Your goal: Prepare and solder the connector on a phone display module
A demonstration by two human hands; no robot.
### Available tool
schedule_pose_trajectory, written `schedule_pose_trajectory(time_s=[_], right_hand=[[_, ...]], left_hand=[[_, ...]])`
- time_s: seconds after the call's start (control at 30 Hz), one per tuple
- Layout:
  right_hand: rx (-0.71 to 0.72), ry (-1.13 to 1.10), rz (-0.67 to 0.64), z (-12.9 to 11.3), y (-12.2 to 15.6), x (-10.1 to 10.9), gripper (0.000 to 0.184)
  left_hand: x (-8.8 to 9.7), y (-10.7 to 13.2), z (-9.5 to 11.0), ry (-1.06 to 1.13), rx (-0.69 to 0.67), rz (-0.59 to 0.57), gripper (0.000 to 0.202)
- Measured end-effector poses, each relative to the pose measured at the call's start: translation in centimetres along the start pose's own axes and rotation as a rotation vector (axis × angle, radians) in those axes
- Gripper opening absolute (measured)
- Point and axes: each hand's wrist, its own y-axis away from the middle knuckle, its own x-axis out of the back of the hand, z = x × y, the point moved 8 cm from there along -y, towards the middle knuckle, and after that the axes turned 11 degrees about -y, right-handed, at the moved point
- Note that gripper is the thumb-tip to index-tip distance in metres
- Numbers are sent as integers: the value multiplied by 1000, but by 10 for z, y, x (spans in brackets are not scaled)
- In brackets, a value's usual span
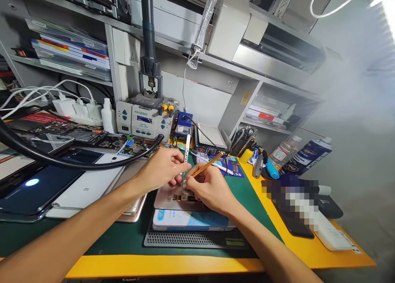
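My left hand (165, 168) is closed around a slim white tool (187, 149) with small holes along its handle, held nearly upright. Gold tweezers (208, 164) slant up to the right from the pinch of my right hand (212, 188). Both tips meet close together over a phone screen panel (163, 200), its back side up, with a small flex cable (182, 198) along it. My right fingers partly cover the panel. It rests on a blue and white box (194, 220), which sits on a grey perforated pad (185, 238).
Several phones (86, 188) lie left under a thick black hose (92, 166). A hot-air station (143, 120) and circuit boards (92, 137) stand behind. At right are a blue can (305, 155), a clear bottle (284, 150) and a black phone (293, 219).
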Motion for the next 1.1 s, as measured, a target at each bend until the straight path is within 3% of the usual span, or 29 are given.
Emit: schedule_pose_trajectory(time_s=[0.4, 0.57, 1.1], right_hand=[[-45, -89, -3, 1, -1, 0, 9], [-125, -195, 26, 6, -1, 3, 6], [-136, -356, 39, 4, -2, 5, 7]], left_hand=[[-3, -3, -8, 1, 7, -14, 17], [-1, -2, -4, 3, 17, -67, 20], [-1, -2, -6, 85, 47, -198, 24]])
